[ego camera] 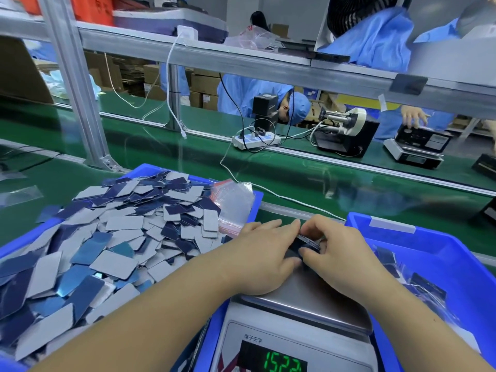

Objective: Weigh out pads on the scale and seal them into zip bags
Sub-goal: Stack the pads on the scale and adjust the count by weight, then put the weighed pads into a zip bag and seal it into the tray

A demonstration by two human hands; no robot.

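Both hands meet over the far edge of the scale [303,299], whose steel pan sits between the two blue bins so that stock, weighing and finished goods lie within one short reach. The left hand [264,260] lies palm down with fingers fairly straight, its thumb pressed in at the near side of a small dark stack of pads [308,241]; the right hand [339,253] has its fingers curled round the same stack, so the grip on both sides is closed on it, probably to square the edges while its weight rests on the pan. Whether a bag already wraps the stack I cannot tell. The display [284,362] glows green with digits, partly cut off at the frame's edge. The left bin [150,169] is heaped with loose pads [112,237], dark blue and grey faces mixed, and a sheaf of zip bags [232,208] leans at its right corner, close to the scale for easy picking. The right bin [456,253] holds what look like filled bags [418,283]. All stands on a green table [295,181]
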